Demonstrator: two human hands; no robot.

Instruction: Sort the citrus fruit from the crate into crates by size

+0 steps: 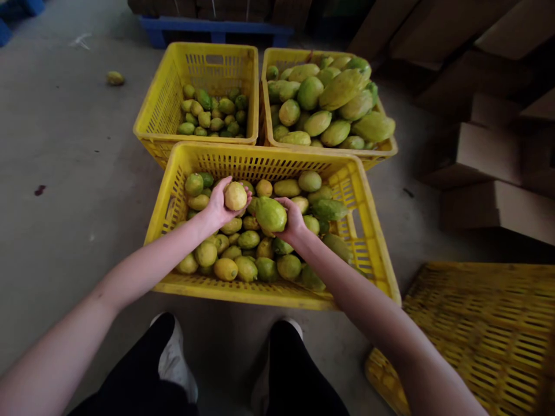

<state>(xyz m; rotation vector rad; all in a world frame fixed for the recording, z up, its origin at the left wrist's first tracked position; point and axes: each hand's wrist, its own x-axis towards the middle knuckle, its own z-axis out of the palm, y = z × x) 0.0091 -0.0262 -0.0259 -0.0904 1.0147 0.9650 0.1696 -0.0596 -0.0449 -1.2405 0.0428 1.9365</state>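
My left hand (pixel 219 203) holds a pale yellow, roundish lemon-like fruit (pixel 235 196), its fingers curled around the underside. In my right hand (pixel 291 218) is a larger green lemon-like fruit (pixel 271 214), gripped from its right side. Both hands are above the front yellow crate (pixel 277 297), close together, with the two fruits slightly apart. Many more green and yellow fruits (pixel 248 239) of mixed sizes lie loose inside that crate. My forearms hide part of its contents.
Behind stand two more yellow crates: the left one (pixel 150 118) with small fruits, the right one (pixel 329 151) heaped with large elongated ones. One fruit (pixel 115 78) lies on the floor. Cardboard boxes (pixel 489 150) and a yellow slatted crate (pixel 481 329) are right; a blue pallet (pixel 217 28) is behind.
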